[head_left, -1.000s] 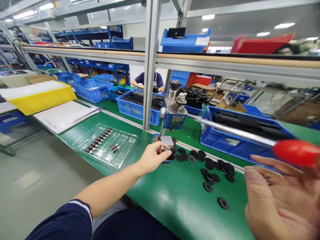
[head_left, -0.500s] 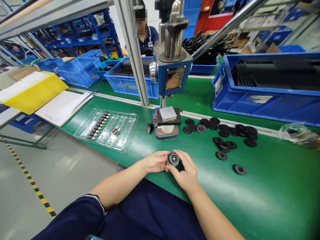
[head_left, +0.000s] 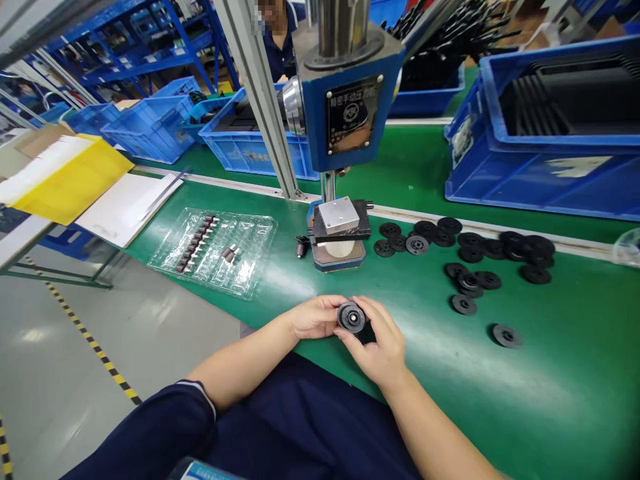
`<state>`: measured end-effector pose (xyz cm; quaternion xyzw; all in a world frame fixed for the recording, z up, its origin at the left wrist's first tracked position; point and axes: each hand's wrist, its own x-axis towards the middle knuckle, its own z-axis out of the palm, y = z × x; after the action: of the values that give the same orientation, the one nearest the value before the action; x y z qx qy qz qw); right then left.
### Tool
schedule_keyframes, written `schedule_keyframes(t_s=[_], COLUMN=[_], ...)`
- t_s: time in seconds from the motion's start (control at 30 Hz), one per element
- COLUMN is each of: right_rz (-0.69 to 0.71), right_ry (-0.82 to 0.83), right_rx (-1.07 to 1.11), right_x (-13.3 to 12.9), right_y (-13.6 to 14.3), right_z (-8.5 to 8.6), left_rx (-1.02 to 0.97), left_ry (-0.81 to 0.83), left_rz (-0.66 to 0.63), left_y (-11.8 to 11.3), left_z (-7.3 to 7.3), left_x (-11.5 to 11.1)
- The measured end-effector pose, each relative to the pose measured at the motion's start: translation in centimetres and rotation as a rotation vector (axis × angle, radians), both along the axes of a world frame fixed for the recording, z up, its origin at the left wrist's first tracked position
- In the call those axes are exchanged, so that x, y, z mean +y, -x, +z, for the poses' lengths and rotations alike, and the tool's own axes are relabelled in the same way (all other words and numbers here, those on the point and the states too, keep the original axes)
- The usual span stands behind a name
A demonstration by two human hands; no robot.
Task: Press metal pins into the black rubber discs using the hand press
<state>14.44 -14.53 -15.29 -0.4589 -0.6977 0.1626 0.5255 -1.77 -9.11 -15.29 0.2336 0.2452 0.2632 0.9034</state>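
A black round disc [head_left: 351,317] with a small bright centre is held between both hands above the green table's near edge. My left hand [head_left: 316,317] pinches its left side. My right hand [head_left: 379,337] grips it from the right, with thumb below and fingers on top. Beyond the hands stands a blue hand press [head_left: 345,100] with a metal block [head_left: 339,215] on its base. A small dark part [head_left: 301,247] lies just left of the base. Several loose black discs [head_left: 464,304] are spread to the right.
A clear plastic tray [head_left: 255,267] with several dark-and-silver parts lies at the left. Blue bins [head_left: 550,167] line the back of the table [head_left: 425,393]. A metal post [head_left: 260,100] rises left of the press. A person [head_left: 277,40] is behind it.
The camera view has shifted closer to the press, so its head looks larger. Both hands still hold the disc, which now faces the camera slightly more.
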Motion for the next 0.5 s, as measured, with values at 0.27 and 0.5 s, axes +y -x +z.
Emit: schedule_keyframes(t_s=[0.27, 0.5], right_rz=[-0.010, -0.011], right_ry=[-0.015, -0.010], right_rx=[-0.002, -0.020], right_x=[-0.15, -0.33], right_y=[0.04, 0.01], right_z=[0.15, 0.01], left_rx=[-0.015, 0.001], left_ry=[-0.016, -0.022], left_rz=[0.014, 0.019], left_y=[0.05, 0.04], left_z=[0.10, 0.30], left_x=[0.01, -0.04])
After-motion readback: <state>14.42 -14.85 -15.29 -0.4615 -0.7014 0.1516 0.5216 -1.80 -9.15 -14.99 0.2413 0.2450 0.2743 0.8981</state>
